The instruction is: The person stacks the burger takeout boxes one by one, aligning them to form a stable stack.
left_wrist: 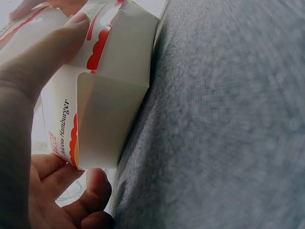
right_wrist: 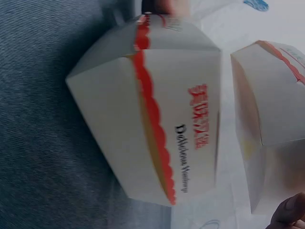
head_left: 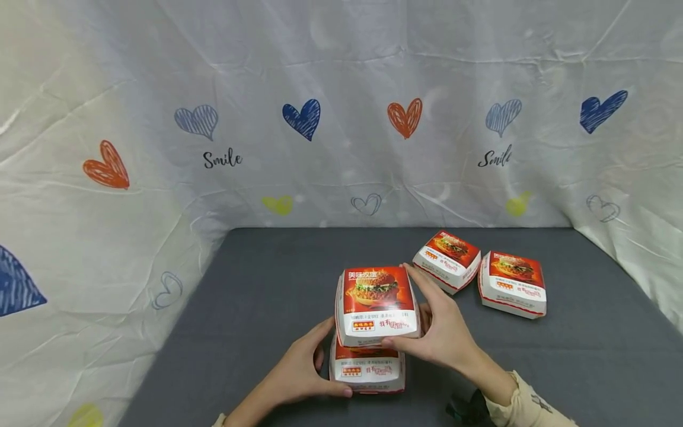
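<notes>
Fingers of your right hand are closed on the upper hamburger box, spread as wide as its body, thumb at the front lower edge. Your left hand holds the lower hamburger box with a similarly wide grip, thumb across the front, other fingers at its left side.

From the head view, the upper box overlaps the lower and could seem stacked; your right wrist view shows a gap between them, pale cloth visible through it. The left wrist view reads "Delicious Hamburger" on the lower box's side, lettering hidden from the head view, and shows its base on the grey tablecloth.

Beyond your right hand, a third hamburger box sits just beside a fourth hamburger box. By your cream sleeve is a dark object too unclear to name. Behind everything hangs a white backdrop printed with hearts and "Smile".
</notes>
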`<act>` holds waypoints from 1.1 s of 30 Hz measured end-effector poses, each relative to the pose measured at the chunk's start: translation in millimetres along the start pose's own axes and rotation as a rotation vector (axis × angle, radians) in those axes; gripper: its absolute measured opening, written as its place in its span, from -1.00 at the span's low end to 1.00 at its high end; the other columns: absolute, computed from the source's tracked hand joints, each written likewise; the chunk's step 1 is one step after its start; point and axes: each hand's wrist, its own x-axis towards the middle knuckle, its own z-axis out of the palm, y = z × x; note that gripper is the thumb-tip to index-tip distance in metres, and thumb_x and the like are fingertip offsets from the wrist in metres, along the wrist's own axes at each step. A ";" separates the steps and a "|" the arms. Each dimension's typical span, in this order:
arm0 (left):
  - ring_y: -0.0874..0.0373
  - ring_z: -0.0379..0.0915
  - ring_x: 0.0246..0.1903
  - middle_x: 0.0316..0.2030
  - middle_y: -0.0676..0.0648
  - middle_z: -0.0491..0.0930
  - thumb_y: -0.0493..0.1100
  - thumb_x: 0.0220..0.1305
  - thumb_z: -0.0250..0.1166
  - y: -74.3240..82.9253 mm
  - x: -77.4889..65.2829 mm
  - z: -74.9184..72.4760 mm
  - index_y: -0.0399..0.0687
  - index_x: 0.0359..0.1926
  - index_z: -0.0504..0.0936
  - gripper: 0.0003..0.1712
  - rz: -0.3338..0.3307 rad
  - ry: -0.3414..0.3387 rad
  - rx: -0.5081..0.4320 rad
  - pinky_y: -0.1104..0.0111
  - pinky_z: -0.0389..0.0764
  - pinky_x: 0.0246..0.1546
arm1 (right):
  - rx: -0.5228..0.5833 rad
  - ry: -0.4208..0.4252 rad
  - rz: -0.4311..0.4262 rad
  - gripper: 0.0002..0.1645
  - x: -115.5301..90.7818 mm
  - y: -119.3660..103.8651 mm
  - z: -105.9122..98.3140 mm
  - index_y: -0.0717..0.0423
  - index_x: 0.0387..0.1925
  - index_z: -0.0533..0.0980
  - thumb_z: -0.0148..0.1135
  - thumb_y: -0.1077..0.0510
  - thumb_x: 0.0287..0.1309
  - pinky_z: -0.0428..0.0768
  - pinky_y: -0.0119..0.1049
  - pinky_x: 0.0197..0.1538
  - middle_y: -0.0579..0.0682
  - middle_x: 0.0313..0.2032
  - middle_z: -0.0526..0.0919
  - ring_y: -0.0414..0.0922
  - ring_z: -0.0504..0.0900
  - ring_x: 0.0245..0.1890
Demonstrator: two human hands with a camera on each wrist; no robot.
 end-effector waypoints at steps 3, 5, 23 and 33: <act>0.33 0.28 -0.53 0.28 0.05 0.45 0.26 -0.19 0.78 0.6 -0.1 0.0 0.14 0.67 0.19 0.45 -0.007 0.003 0.003 0.47 0.37 -0.51 | 0.019 -0.010 0.017 0.42 -2.0 1.1 2.3 -0.17 0.68 0.13 0.79 0.07 -0.15 0.73 -0.23 -0.35 0.19 0.35 0.47 -0.26 0.79 -0.40; 0.33 0.28 -0.53 0.27 0.06 0.46 0.26 -0.20 0.78 0.2 0.3 1.2 0.18 0.67 0.20 0.44 -0.004 0.006 0.003 0.47 0.37 -0.51 | 0.031 -0.020 0.027 0.41 -4.2 2.2 3.5 -0.18 0.67 0.14 0.79 0.07 -0.15 0.72 -0.23 -0.35 0.19 0.37 0.45 -0.25 0.78 -0.40; 0.29 0.30 -0.51 0.13 0.13 0.52 0.29 -0.26 0.80 -1.3 0.5 1.9 0.48 0.59 0.25 0.37 0.053 0.026 0.011 0.46 0.37 -0.51 | 0.096 -0.066 0.121 0.40 -17.5 -2.1 19.2 -0.05 0.63 0.21 0.84 0.01 -0.21 0.76 -0.25 -0.20 0.04 0.49 0.33 -0.21 0.80 -0.34; 0.28 0.31 -0.47 0.13 0.12 0.51 0.29 -0.24 0.79 -0.9 0.2 1.0 0.47 0.58 0.27 0.34 0.075 0.025 -0.002 0.47 0.39 -0.47 | 0.052 -0.054 0.168 0.46 -19.1 -7.6 23.1 -0.09 0.64 0.17 0.84 -0.14 -0.25 0.75 -0.28 -0.12 -0.01 0.47 0.33 -0.24 0.79 -0.24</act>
